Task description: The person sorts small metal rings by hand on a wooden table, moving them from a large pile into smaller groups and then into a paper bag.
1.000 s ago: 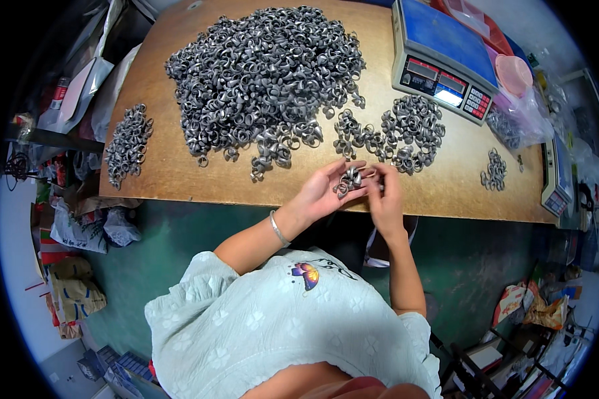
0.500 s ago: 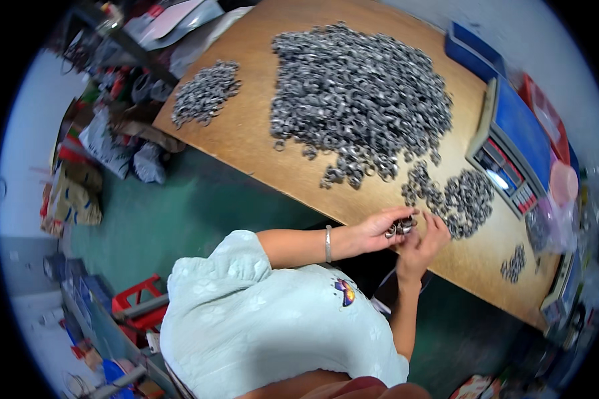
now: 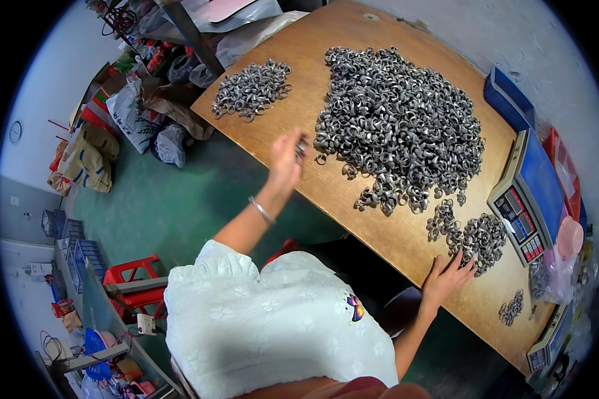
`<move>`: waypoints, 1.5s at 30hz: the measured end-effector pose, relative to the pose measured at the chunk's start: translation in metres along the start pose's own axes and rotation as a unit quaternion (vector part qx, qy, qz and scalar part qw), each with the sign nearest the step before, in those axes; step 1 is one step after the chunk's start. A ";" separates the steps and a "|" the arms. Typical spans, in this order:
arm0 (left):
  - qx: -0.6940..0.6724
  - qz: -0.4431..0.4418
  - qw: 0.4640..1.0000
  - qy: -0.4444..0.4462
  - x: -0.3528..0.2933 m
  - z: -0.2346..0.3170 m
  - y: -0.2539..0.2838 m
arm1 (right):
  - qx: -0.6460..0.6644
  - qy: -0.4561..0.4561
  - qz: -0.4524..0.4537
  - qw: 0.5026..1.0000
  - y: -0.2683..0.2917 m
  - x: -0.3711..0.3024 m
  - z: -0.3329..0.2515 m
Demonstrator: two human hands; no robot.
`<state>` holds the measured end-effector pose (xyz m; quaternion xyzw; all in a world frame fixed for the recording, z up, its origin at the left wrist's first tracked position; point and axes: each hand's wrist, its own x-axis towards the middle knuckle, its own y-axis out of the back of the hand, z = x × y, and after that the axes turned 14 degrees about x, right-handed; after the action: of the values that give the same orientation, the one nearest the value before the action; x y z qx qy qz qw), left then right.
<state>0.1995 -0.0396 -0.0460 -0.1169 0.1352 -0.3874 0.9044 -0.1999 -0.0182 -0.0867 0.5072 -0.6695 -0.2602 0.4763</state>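
Observation:
Above the table's near edge, my left hand, a bracelet on its wrist, is closed round some metal rings. It is between the small ring pile at the far left corner and the large heap of grey rings in the middle. My right hand lies low over the table with its fingers spread, the fingertips at the edge of a round ring pile. Beside that pile sits a loose cluster of rings. A smaller cluster lies farther right.
On the right of the wooden table stands a blue-topped digital scale. Behind it are a blue bin and a red tray. A second scale is at the right edge. A red stool stands on the green floor.
My hands were together over the near edge with rings in them. The left has swung out to the left with rings; the right has moved to the round pile and spread its fingers.

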 end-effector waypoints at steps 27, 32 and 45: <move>0.386 -0.400 0.760 -0.337 -0.105 -0.042 -0.096 | 0.513 -0.128 0.058 0.847 0.013 0.036 0.003; 0.496 -0.426 0.606 -0.452 -0.129 -0.078 -0.144 | 0.292 0.032 -0.022 0.956 0.018 0.014 -0.007; 0.436 -0.415 0.713 -0.359 -0.124 -0.081 -0.128 | 0.335 -0.066 0.049 0.938 0.018 0.022 0.005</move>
<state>0.0039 -0.0434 -0.0623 0.1162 -0.4462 -0.6689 0.5831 -0.2130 -0.0331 -0.0659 0.5858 -0.7719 -0.0301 0.2451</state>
